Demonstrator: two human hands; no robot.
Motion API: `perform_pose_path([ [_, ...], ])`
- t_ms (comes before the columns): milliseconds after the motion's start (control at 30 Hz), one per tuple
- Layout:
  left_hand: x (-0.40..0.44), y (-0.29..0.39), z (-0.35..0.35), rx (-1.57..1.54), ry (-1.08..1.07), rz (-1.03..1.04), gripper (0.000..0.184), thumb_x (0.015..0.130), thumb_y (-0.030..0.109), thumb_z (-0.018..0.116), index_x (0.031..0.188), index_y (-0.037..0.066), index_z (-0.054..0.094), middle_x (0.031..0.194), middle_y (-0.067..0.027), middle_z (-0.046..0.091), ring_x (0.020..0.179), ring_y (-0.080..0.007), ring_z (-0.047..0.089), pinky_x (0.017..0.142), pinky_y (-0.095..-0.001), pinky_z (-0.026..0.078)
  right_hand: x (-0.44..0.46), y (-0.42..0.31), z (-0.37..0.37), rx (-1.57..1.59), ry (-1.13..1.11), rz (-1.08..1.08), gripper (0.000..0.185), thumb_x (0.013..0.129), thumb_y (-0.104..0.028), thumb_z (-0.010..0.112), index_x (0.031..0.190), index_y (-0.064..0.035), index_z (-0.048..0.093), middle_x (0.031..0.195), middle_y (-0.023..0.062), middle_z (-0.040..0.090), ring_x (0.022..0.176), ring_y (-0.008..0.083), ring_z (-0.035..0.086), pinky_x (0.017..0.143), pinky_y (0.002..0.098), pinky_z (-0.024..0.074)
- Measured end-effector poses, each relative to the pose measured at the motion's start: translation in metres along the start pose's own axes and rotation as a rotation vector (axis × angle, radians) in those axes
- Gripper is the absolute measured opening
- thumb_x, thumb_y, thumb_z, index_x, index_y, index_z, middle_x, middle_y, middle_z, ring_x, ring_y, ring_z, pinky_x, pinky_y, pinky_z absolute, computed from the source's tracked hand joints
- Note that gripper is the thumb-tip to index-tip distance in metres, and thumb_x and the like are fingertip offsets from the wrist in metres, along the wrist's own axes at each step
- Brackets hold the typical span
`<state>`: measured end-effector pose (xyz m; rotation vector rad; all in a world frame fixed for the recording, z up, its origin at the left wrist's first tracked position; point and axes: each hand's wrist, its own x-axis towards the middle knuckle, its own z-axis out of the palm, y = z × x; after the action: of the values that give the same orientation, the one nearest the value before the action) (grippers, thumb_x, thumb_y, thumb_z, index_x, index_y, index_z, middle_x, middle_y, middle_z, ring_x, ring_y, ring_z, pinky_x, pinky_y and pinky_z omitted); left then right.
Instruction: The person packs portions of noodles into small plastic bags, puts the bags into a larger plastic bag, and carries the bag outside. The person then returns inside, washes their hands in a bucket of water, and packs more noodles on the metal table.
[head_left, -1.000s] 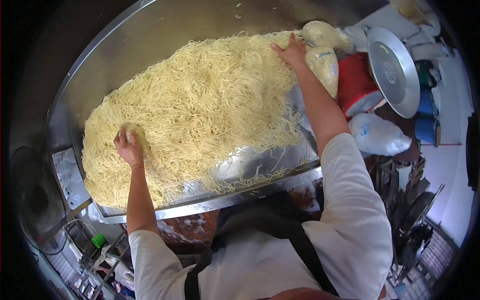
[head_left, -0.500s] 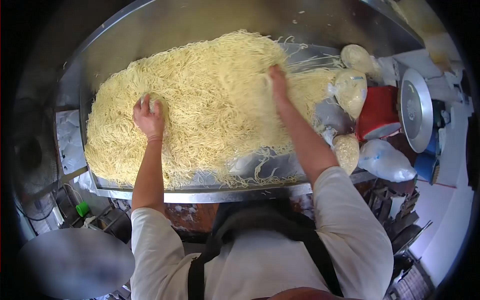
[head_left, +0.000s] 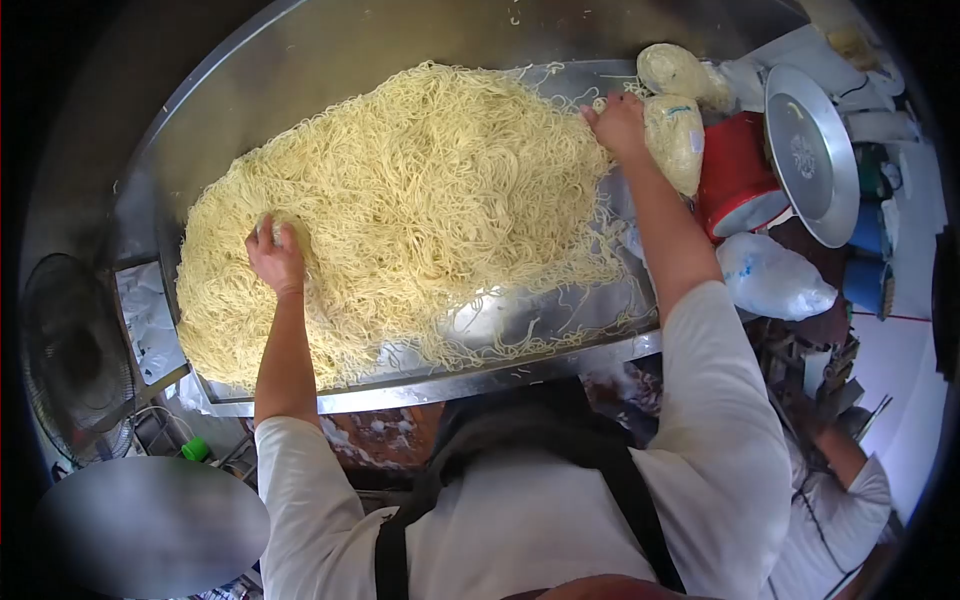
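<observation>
A broad heap of pale yellow noodles (head_left: 430, 200) covers much of the metal tray (head_left: 590, 312). My left hand (head_left: 276, 262) is closed on a clump of noodles at the heap's left side, its fingers curled in. At the far right end of the heap, my right hand (head_left: 618, 124) has thumb and fingers apart, over loose strands. Just beside it is a clear bag of noodles (head_left: 676, 148), and a second bag of noodles (head_left: 672, 72) sits behind. The right palm's underside is hidden.
A red container (head_left: 742, 172) lies tipped at the right, near a round metal lid (head_left: 812, 150) and a white plastic bag (head_left: 772, 278). A fan (head_left: 78, 350) stands at the left. Another person's sleeve (head_left: 838, 520) shows at lower right.
My right hand has moved right and away from me, from the heap to its far right end. Noodles at the right have been gathered toward the heap. The left hand keeps its grip.
</observation>
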<state>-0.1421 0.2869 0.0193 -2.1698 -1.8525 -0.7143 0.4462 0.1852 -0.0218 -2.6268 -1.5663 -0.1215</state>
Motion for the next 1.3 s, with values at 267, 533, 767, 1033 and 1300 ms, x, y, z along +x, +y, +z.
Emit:
perform_pose_path([
  [267, -0.001, 0.0, 0.004, 0.053, -0.006, -0.057, 0.043, 0.086, 0.038, 0.063, 0.121, 0.013, 0.067, 0.115, -0.0178, 0.059, 0.106, -0.0346, 0.058, 0.091, -0.0444, 0.047, -0.113, -0.077, 0.018, 1.527, 0.015, 0.573, 0.037, 0.101, -0.034, 0.043, 0.108, -0.0032, 0.062, 0.101, 0.0065, 0.065, 0.089, 0.023, 0.062, 0.084, 0.0401, 0.0494],
  [533, 0.001, -0.002, 0.009, 0.034, -0.096, -0.037, 0.045, 0.087, 0.038, 0.062, 0.124, 0.012, 0.065, 0.119, -0.0168, 0.058, 0.108, -0.0328, 0.058, 0.093, -0.0409, 0.047, -0.178, -0.192, -0.002, 0.712, -0.395, -0.246, 0.041, 0.088, -0.028, 0.056, 0.116, 0.0013, 0.061, 0.11, 0.0251, 0.065, 0.099, 0.035, 0.065, 0.088, 0.0429, 0.0506],
  [767, -0.003, 0.006, 0.002, 0.007, -0.075, -0.061, 0.044, 0.088, 0.037, 0.061, 0.124, 0.011, 0.065, 0.117, -0.0175, 0.058, 0.106, -0.033, 0.059, 0.093, -0.0411, 0.047, -0.147, -0.028, -0.038, 0.475, -0.097, 0.003, 0.053, 0.09, -0.035, 0.055, 0.112, 0.0132, 0.06, 0.108, 0.0315, 0.062, 0.107, 0.0404, 0.059, 0.098, 0.0514, 0.0416],
  [1033, -0.009, -0.006, 0.003, -0.018, -0.024, -0.071, 0.044, 0.087, 0.039, 0.061, 0.121, 0.011, 0.067, 0.116, -0.0181, 0.059, 0.106, -0.0332, 0.059, 0.093, -0.0422, 0.047, -0.044, -0.028, 0.064, 0.318, 0.35, 0.037, 0.067, 0.092, -0.04, 0.056, 0.136, 0.009, 0.043, 0.14, 0.0272, 0.044, 0.135, 0.0394, 0.035, 0.113, 0.0497, 0.0246],
  [1300, -0.004, -0.004, 0.011, 0.012, -0.015, -0.082, 0.045, 0.086, 0.043, 0.061, 0.12, 0.015, 0.068, 0.12, -0.0162, 0.059, 0.111, -0.0316, 0.057, 0.094, -0.0451, 0.045, -0.136, -0.23, 0.157, 2.373, 0.001, 0.422, 0.04, 0.1, -0.024, 0.045, 0.135, -0.0054, 0.05, 0.134, 0.0149, 0.05, 0.128, 0.03, 0.045, 0.104, 0.0399, 0.0419],
])
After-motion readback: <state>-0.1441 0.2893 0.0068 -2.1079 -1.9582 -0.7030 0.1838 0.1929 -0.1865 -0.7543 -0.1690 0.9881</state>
